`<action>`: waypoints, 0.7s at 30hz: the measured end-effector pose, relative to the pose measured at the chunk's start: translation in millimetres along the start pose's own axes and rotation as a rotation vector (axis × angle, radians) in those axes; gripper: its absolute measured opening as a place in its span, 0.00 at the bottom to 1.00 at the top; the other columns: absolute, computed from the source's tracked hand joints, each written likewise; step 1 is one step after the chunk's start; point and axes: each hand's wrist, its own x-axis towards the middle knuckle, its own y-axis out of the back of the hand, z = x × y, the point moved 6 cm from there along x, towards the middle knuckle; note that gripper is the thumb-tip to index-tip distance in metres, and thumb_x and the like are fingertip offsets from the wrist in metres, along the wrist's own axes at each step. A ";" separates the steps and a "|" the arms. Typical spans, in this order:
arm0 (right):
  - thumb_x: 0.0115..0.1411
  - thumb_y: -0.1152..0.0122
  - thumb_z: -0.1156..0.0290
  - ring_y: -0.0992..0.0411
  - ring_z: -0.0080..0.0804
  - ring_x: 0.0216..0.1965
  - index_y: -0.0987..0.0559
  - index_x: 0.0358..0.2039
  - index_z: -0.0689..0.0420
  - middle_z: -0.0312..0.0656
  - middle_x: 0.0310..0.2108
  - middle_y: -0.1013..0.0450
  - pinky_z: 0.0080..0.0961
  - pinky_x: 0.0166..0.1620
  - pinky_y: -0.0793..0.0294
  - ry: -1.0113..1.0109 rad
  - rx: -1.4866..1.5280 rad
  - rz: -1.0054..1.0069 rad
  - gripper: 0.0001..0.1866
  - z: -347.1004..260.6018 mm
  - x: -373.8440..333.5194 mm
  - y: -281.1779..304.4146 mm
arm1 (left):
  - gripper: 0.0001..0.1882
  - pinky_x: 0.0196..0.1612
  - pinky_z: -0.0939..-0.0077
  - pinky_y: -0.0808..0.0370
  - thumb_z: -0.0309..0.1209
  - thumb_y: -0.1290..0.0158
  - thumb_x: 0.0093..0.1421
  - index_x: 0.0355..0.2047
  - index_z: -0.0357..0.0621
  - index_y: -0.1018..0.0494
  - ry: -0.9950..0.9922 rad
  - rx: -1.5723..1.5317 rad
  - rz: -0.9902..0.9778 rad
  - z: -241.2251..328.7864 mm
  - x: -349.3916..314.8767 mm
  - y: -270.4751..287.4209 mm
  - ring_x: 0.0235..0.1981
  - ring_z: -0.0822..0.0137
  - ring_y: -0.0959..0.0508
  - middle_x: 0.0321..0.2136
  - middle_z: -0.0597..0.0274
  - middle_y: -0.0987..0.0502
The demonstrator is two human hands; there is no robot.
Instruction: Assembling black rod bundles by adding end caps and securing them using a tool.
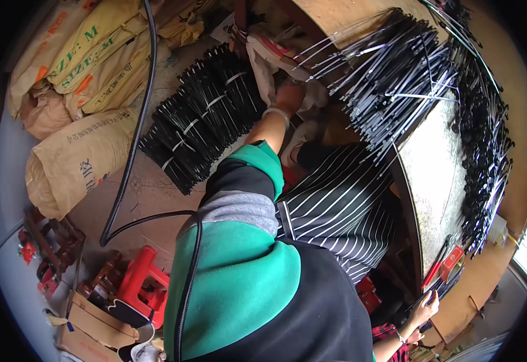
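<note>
My left arm, in a green, grey and black sleeve, stretches down to the floor side of the table. My left hand (pixel 290 98) is beside a pale cloth-like thing with red trim (pixel 271 53); its fingers are hidden. Just left of it lie bundles of thin black strips (pixel 206 111) that look like cable ties, bound with white straps. On the table (pixel 429 163) to my right lies a large pile of the same strips (pixel 390 78), with another dark heap (pixel 480 145) along the far side. My right hand is out of view.
A co-worker's hands (pixel 423 311) are at the lower right, near a red-handled tool (pixel 433 271) on the table edge. Sacks (pixel 82 160) lean at the left. A red stool (pixel 146 283) and a cardboard box (pixel 97 329) stand lower left. A black cable (pixel 146 108) hangs down.
</note>
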 end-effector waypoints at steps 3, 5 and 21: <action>0.60 0.50 0.62 0.34 0.43 0.44 0.27 0.45 0.62 0.49 0.42 0.29 0.33 0.48 0.37 0.011 0.023 0.067 0.18 -8.0 -3.8 6.2 | 0.09 0.31 0.62 0.26 0.29 0.52 0.47 0.26 0.44 0.23 -0.134 -0.008 0.284 25.0 -11.7 45.5 0.29 0.58 0.23 0.27 0.55 0.23; 0.60 0.48 0.65 0.33 0.37 0.45 0.28 0.45 0.63 0.48 0.43 0.30 0.29 0.47 0.35 -0.049 0.141 0.162 0.17 -29.6 -9.4 17.8 | 0.08 0.30 0.62 0.27 0.30 0.52 0.47 0.24 0.44 0.23 -0.215 -0.063 0.335 64.0 -29.7 63.4 0.28 0.58 0.23 0.26 0.55 0.23; 0.62 0.52 0.63 0.45 0.10 0.14 0.39 0.54 0.63 0.30 0.20 0.38 0.07 0.14 0.51 0.209 1.932 -0.189 0.24 -177.1 40.9 87.1 | 0.11 0.27 0.75 0.27 0.18 0.53 0.46 0.32 0.38 0.29 -1.010 -1.413 0.059 431.3 -82.3 424.2 0.22 0.62 0.24 0.20 0.55 0.27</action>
